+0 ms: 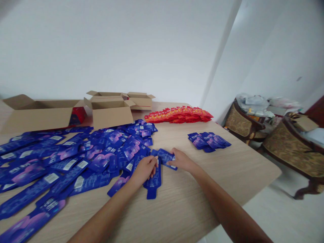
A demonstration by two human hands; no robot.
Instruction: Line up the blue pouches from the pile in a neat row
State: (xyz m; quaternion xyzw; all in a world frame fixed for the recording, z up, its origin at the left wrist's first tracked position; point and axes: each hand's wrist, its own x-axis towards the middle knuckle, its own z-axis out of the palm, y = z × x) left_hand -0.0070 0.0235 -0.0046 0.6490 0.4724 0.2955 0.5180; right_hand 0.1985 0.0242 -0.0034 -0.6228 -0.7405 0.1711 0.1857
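Your two hands among blue sachets on a wood-grain bench (184,209), head view.

Nearest, your left hand (146,169) rests with curled fingers on an upright-lying blue sachet (154,179), its neck toward you; whether it grips it, you cannot tell. Your right hand (181,160) pinches the end of a small blue packet (166,158), held just right of your left hand. To your left spreads a loose heap of blue and purple sachets (101,157), overlapping at many angles; well apart on the right lies a small fanned pile of blue packets (209,140). Beyond, a long overlapping row of red and orange packets (178,115) lies near the wall (141,44), right of open cardboard boxes (111,115). Far right stand patterned chairs (291,145) bearing plastic bags (255,101).
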